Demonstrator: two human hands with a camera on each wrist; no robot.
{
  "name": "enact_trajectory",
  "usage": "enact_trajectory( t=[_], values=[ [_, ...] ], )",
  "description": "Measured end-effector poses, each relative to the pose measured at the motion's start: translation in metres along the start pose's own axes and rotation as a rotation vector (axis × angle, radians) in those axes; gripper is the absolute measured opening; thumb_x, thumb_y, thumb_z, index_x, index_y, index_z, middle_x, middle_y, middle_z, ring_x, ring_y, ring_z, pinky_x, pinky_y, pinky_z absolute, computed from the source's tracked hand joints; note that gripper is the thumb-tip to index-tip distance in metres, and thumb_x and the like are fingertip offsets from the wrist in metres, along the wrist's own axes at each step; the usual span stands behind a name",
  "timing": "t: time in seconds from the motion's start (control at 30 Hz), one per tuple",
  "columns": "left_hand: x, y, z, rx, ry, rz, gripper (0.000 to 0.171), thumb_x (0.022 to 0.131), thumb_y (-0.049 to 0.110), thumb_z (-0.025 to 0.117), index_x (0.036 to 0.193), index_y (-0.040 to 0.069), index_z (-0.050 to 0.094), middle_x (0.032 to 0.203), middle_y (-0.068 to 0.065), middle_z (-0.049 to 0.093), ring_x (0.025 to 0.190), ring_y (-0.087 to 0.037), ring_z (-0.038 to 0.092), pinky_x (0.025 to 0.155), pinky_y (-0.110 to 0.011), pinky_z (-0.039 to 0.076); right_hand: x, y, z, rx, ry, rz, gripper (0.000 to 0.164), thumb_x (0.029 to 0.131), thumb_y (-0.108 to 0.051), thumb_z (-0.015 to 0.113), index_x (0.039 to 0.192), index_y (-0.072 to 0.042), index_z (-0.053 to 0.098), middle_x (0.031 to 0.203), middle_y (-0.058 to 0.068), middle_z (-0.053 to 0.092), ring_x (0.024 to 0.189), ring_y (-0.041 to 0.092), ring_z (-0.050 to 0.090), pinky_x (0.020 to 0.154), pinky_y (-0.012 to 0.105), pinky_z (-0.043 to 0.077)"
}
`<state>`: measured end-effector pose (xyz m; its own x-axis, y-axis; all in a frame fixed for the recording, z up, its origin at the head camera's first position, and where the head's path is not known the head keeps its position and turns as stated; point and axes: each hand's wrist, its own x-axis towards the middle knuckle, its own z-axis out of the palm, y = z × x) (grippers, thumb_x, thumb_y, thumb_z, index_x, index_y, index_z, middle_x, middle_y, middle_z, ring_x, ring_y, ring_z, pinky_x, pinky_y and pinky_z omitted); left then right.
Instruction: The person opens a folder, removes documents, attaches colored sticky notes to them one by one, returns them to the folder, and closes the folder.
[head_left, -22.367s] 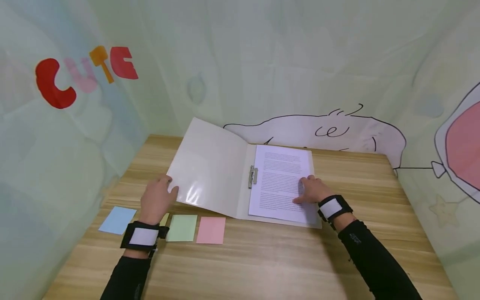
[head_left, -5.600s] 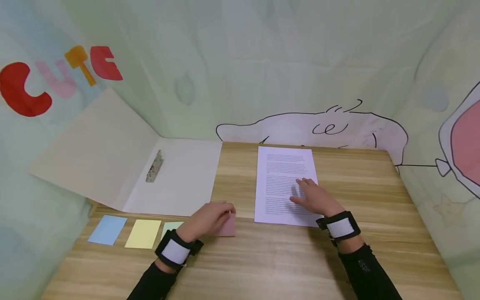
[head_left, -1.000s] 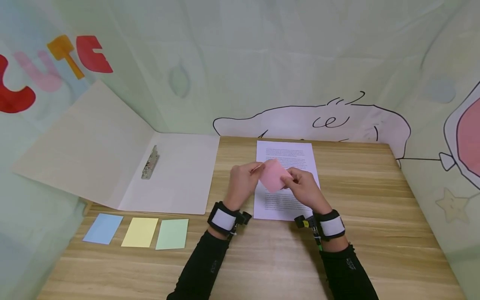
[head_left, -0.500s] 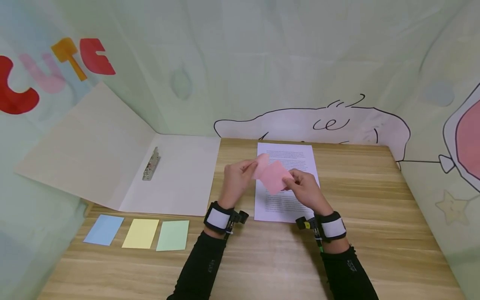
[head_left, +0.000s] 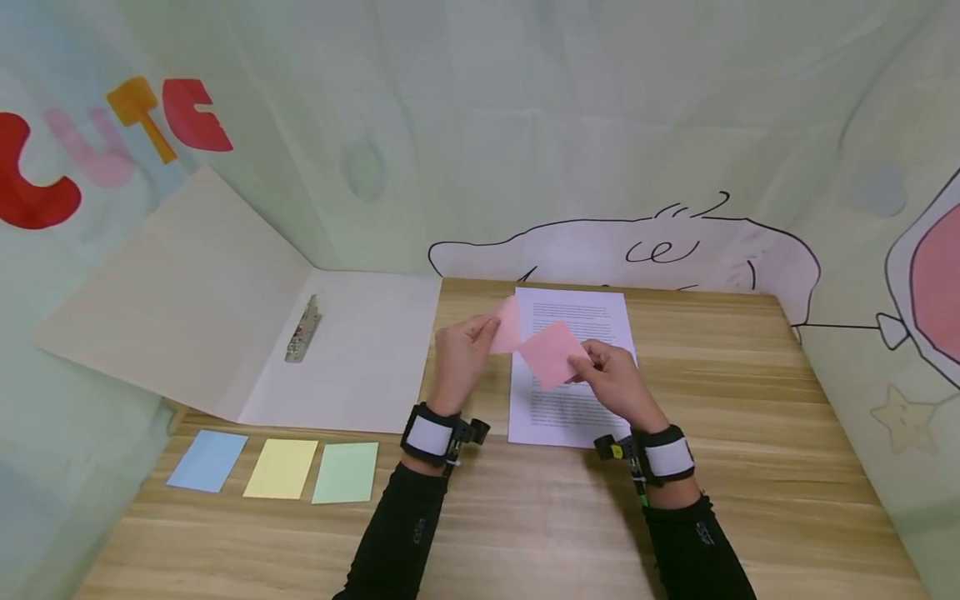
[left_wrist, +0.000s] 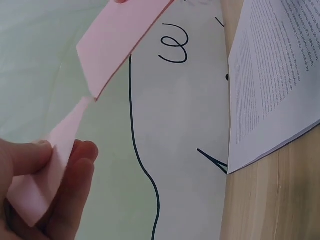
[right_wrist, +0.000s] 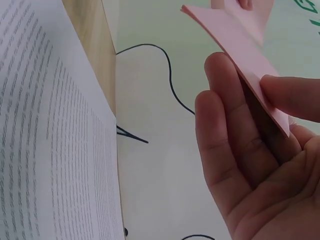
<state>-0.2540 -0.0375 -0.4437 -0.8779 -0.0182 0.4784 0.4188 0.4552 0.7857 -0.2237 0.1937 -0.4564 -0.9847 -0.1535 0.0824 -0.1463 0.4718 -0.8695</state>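
My left hand [head_left: 459,358] pinches a single pink sticky note [head_left: 506,327] between thumb and fingers. In the left wrist view that sheet [left_wrist: 47,175] is bent, its tip close to a corner of the pad; whether they touch I cannot tell. A pink sticky note pad [head_left: 553,356] is pinched at its right corner by my right hand [head_left: 617,382]. Seen from the right wrist, the pad [right_wrist: 240,45] shows a thin layered edge, with the thumb on one face and fingers behind. Both hands are raised over the printed sheets [head_left: 570,421], which lie on the table.
An open folder [head_left: 367,358] with a metal clip [head_left: 303,331] lies at left, its cover leaning up toward the wall. Blue [head_left: 207,461], yellow [head_left: 281,468] and green [head_left: 346,472] sticky notes lie in a row before it. A printed fabric wall [head_left: 600,150] stands behind the table.
The pink pad was lifted from the table beside the green one. Over the last second my left hand has drawn a sheet leftward from it; the right hand has barely moved.
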Motion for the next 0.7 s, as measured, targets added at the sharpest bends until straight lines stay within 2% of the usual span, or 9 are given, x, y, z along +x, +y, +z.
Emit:
enact_trajectory(
  t=[0.13, 0.3, 0.4, 0.5, 0.57, 0.7],
  values=[
    [0.002, -0.003, -0.002, 0.002, 0.036, 0.015, 0.016, 0.091, 0.011, 0.064, 0.096, 0.000, 0.073, 0.091, -0.014, 0.071, 0.065, -0.017, 0.058, 0.061, -0.033, 0.049, 0.000, 0.003, -0.008, -0.012, 0.049, 0.073, 0.022, 0.096, -0.020, 0.057, 0.103, -0.001, 0.065, 0.084, 0.008, 0.071, 0.077, 0.020, 0.066, 0.060, 0.032, 0.044],
    [0.001, -0.005, -0.003, -0.005, 0.021, -0.037, 0.018, 0.094, 0.012, 0.059, 0.096, -0.002, 0.071, 0.082, -0.013, 0.069, 0.065, -0.017, 0.056, 0.062, -0.033, 0.049, 0.000, 0.011, -0.025, -0.037, 0.116, 0.220, 0.027, 0.097, -0.023, 0.055, 0.107, 0.001, 0.063, 0.090, 0.013, 0.069, 0.079, 0.022, 0.066, 0.070, 0.035, 0.049],
    [0.000, -0.004, -0.003, -0.008, 0.005, -0.080, 0.027, 0.097, 0.016, 0.054, 0.079, -0.002, 0.063, 0.062, -0.006, 0.054, 0.055, -0.015, 0.045, 0.051, -0.029, 0.038, 0.005, 0.022, -0.041, -0.079, 0.158, 0.269, 0.030, 0.097, -0.023, 0.053, 0.110, 0.003, 0.061, 0.093, 0.017, 0.067, 0.080, 0.025, 0.065, 0.072, 0.036, 0.052],
    [0.000, -0.004, -0.001, -0.010, 0.001, -0.111, 0.034, 0.098, 0.019, 0.051, 0.067, 0.004, 0.047, 0.057, -0.002, 0.039, 0.052, -0.014, 0.038, 0.047, -0.027, 0.029, 0.010, 0.036, -0.056, -0.129, 0.194, 0.315, 0.033, 0.097, -0.024, 0.051, 0.112, 0.004, 0.060, 0.096, 0.020, 0.065, 0.081, 0.028, 0.064, 0.070, 0.033, 0.051],
    [0.001, -0.003, 0.000, -0.012, 0.000, -0.120, 0.034, 0.098, 0.019, 0.050, 0.067, 0.007, 0.044, 0.056, -0.001, 0.039, 0.051, -0.014, 0.040, 0.046, -0.027, 0.030, 0.013, 0.045, -0.066, -0.161, 0.206, 0.340, 0.034, 0.098, -0.023, 0.049, 0.112, 0.005, 0.059, 0.098, 0.021, 0.064, 0.083, 0.030, 0.063, 0.067, 0.031, 0.050],
    [0.000, -0.003, 0.003, 0.002, -0.012, -0.117, 0.028, 0.097, 0.015, 0.048, 0.070, 0.007, 0.049, 0.057, -0.002, 0.046, 0.051, -0.015, 0.045, 0.046, -0.027, 0.033, 0.015, 0.066, -0.085, -0.204, 0.207, 0.383, 0.034, 0.098, -0.023, 0.048, 0.112, 0.006, 0.059, 0.097, 0.021, 0.065, 0.083, 0.029, 0.063, 0.065, 0.029, 0.047]
  ],
)
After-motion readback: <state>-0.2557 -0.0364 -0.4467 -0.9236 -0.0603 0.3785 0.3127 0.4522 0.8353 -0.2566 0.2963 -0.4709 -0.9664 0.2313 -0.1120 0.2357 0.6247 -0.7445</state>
